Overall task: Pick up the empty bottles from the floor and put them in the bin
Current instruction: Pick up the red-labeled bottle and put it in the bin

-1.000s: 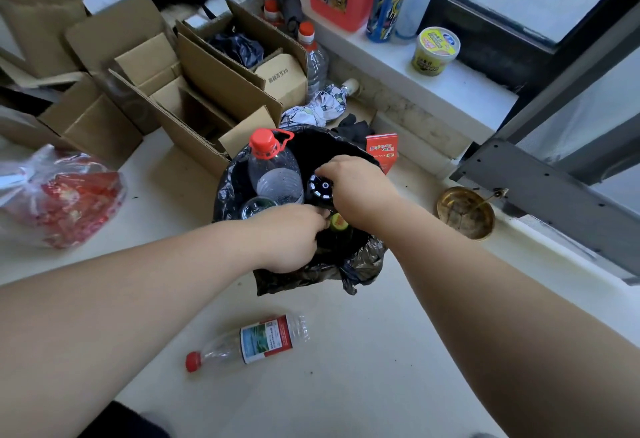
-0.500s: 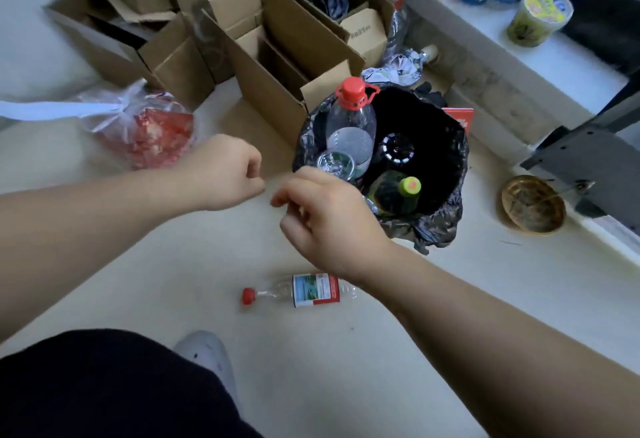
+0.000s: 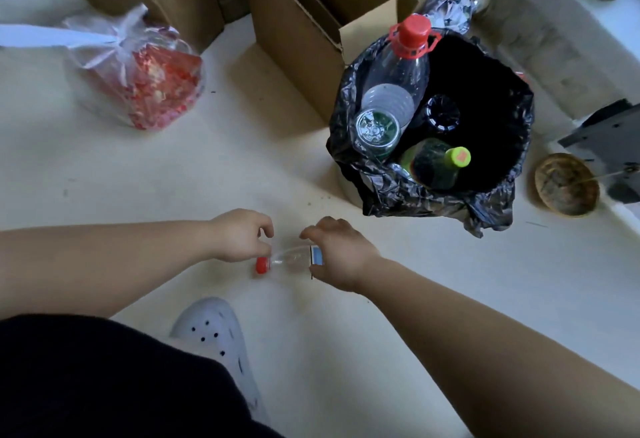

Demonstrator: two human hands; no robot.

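Note:
A small clear bottle [image 3: 291,259] with a red cap [image 3: 262,265] lies on its side on the pale floor. My right hand [image 3: 341,254] spans its labelled body, fingers above and thumb below. My left hand [image 3: 240,235] is curled at the bottle's neck beside the cap and touches it; whether it grips is unclear. Behind the hands, to the right, stands the bin with a black liner [image 3: 381,191]. Inside it are a large clear bottle with a red handled cap [image 3: 394,67], an upturned clear bottle [image 3: 375,131], a dark bottle [image 3: 441,113] and a green-capped bottle [image 3: 436,164].
Open cardboard boxes [image 3: 298,22] stand behind and to the left of the bin. A tied plastic bag of red stuff [image 3: 156,87] lies at the left. A brass dish [image 3: 566,184] and a dark metal piece [image 3: 609,129] sit right of the bin. My white shoe [image 3: 214,337] is near the bottle.
Both hands left the bin and dropped to the floor. They now sit on the small red-capped bottle, and the view has tilted down and closer.

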